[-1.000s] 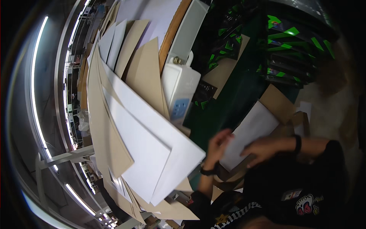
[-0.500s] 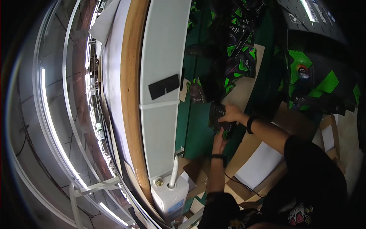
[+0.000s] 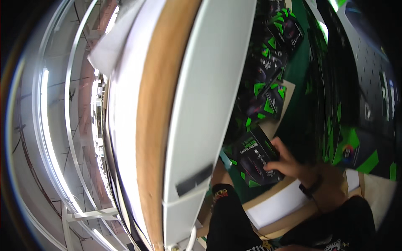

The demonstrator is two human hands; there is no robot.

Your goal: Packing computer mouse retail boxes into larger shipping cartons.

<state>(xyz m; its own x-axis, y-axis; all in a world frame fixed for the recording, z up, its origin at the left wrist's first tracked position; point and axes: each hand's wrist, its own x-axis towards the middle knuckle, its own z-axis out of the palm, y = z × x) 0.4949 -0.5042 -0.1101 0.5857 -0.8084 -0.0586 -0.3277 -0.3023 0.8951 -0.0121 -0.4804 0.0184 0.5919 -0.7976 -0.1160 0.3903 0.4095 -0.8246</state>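
Observation:
A flat black box with green corner patches is tilted toward me over the green surface. My right hand grips its right edge, thumb on the printed face and fingers behind. To the left of the box, my left hand is partly covered by the pale metal beam, so its fingers are hidden. A small pale bluish piece shows between that hand and the box. Beyond the held box, more black and green boxes lie heaped together.
The pale metal beam and a wooden edge run along my left. Larger black and green cartons stand at the right. Brown cardboard with a white sheet lies close to my body.
The view has shifted, and the beam fills more of it. The box has turned its printed face toward me. My left hand has left its lower edge and gone leftward, behind the beam.

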